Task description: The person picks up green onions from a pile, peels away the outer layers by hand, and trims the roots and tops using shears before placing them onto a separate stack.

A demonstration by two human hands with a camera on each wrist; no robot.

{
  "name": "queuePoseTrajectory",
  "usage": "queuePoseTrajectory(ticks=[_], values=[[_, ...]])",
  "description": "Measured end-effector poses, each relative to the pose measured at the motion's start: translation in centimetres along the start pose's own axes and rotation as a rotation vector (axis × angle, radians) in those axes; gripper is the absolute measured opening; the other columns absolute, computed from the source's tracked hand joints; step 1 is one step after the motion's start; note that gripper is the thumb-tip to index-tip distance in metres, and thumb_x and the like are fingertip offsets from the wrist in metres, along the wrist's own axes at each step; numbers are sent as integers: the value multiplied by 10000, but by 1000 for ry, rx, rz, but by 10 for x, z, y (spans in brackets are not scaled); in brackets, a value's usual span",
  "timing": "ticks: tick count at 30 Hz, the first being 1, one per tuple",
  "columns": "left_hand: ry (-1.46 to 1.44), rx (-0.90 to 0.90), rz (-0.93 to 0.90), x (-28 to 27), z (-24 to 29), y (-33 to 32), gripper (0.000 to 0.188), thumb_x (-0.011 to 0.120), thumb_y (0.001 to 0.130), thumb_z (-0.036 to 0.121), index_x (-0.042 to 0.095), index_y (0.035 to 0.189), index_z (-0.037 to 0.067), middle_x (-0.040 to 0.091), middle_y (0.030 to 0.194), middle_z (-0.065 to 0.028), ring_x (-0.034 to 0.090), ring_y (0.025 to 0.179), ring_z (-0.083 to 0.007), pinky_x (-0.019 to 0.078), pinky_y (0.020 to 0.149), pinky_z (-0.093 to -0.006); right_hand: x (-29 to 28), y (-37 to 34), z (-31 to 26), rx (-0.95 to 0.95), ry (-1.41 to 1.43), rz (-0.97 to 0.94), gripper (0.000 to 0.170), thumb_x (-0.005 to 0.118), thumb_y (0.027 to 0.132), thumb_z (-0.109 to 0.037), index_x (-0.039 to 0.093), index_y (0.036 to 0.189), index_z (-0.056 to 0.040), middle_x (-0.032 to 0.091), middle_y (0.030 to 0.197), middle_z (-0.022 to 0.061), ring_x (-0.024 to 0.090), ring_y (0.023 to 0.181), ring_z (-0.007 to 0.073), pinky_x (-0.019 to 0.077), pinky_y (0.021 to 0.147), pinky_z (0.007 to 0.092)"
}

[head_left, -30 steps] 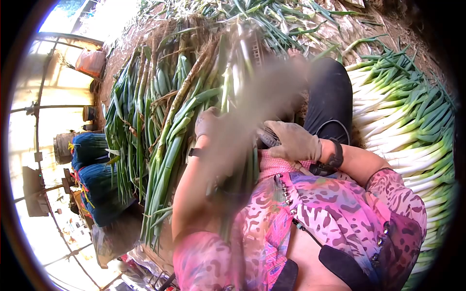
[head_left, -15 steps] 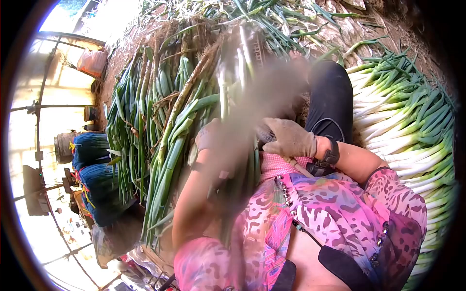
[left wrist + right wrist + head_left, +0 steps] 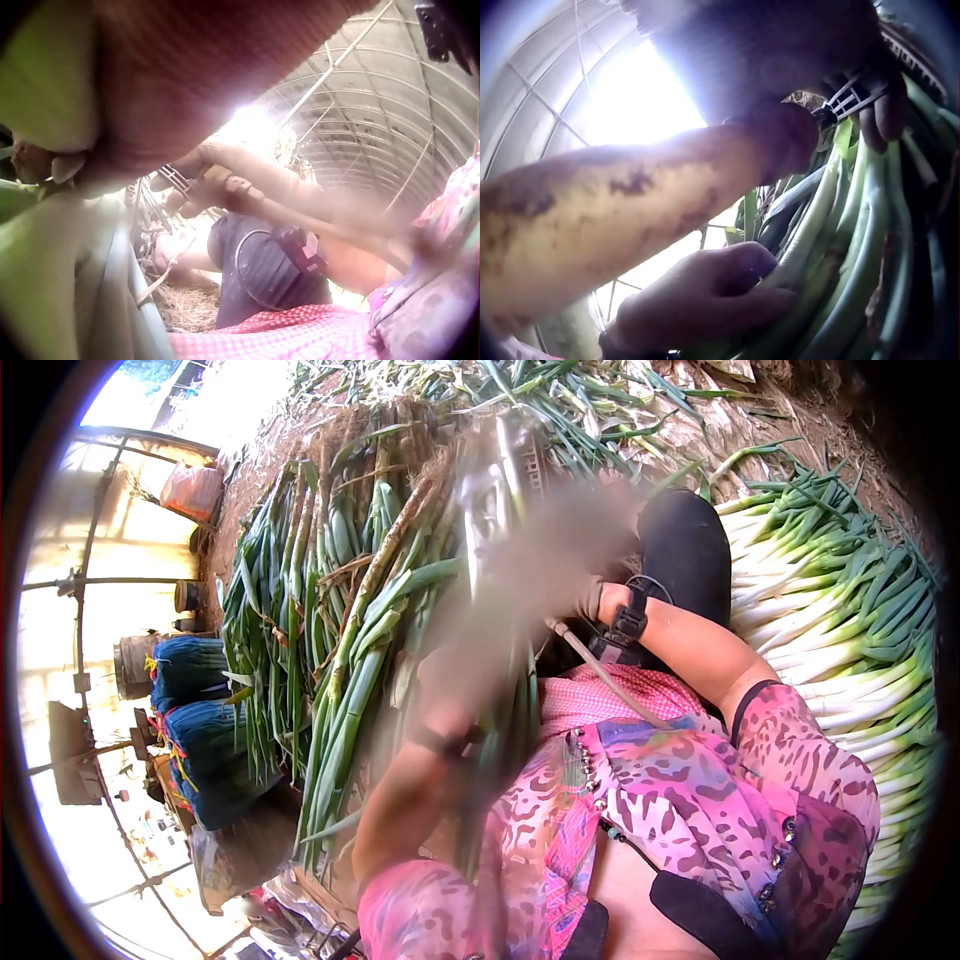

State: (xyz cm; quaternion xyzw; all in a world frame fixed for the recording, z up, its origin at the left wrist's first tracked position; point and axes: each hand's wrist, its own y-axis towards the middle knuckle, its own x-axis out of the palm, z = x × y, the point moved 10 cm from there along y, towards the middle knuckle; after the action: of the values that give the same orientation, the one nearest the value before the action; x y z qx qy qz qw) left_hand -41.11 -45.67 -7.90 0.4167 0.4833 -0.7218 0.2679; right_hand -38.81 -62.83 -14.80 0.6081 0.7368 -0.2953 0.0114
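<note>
Green onions (image 3: 355,650) lie in a ragged heap toward the left edge of the ground (image 3: 240,455), roots and brown outer leaves on many. Along its right edge runs a long row (image 3: 800,595) with clean white stems, on the far side of the dark-clad knee (image 3: 690,550). Judging by that contrast, a good share looks cleaned, and the heap, a big one, looks yet to be done. The left hand (image 3: 697,296) has its fingers curled round green stalks (image 3: 806,225) from the heap. The right hand (image 3: 244,163) grips a wooden handle (image 3: 607,217); whether its slotted head (image 3: 847,101) touches the stalks, I cannot tell.
</note>
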Motion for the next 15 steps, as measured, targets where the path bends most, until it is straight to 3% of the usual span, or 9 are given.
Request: queuePoseTrajectory(ticks=[1, 5, 9, 11, 14, 15], values=[[6, -7, -4, 4, -2, 1, 366, 539, 940, 380, 620, 1030, 35, 721, 959, -215, 702, 928, -387, 539, 806, -501, 2, 2, 4, 11, -4, 5, 469, 654, 804, -354, 613, 1000, 69, 697, 859, 236, 700, 806, 351, 539, 756, 408], [-68, -37, -9, 8, -9, 0, 324, 527, 948, 341, 626, 1015, 40, 724, 960, -207, 708, 913, -376, 547, 781, -489, -18, 27, -19, -236, -180, 188, 482, 665, 814, -360, 611, 1000, 81, 699, 805, 207, 712, 783, 313, 545, 761, 392], [-201, -79, -9, 13, -11, -16, 313, 540, 945, 337, 644, 1005, 48, 722, 962, -211, 706, 915, -374, 547, 792, -476, -21, 40, -2, -110, -158, 108, 450, 675, 826, -371, 644, 949, 61, 706, 833, 224, 713, 789, 323, 548, 761, 390], [-123, -22, -37, 7, -4, -18, 339, 565, 931, 370, 671, 995, 54, 720, 931, -206, 702, 895, -378, 546, 793, -474, -21, 41, -2, -84, -163, 69, 439, 672, 828, -371, 648, 928, 56, 706, 830, 224, 714, 786, 323, 549, 757, 391], [212, 201, -99, -11, 1, -13, 402, 612, 900, 442, 727, 972, 63, 719, 846, -180, 694, 847, -383, 546, 787, -473, -3, 5, -19, -21, -137, -55, 430, 663, 821, -365, 637, 919, 53, 703, 821, 222, 711, 793, 333, 546, 755, 403], [144, 112, 14, -40, -29, 2, 367, 629, 894, 400, 728, 954, 52, 721, 862, -184, 702, 848, -360, 548, 782, -442, -3, -15, -32, 23, -108, -74, 429, 660, 814, -363, 629, 926, 50, 700, 827, 224, 706, 801, 345, 542, 758, 413]])
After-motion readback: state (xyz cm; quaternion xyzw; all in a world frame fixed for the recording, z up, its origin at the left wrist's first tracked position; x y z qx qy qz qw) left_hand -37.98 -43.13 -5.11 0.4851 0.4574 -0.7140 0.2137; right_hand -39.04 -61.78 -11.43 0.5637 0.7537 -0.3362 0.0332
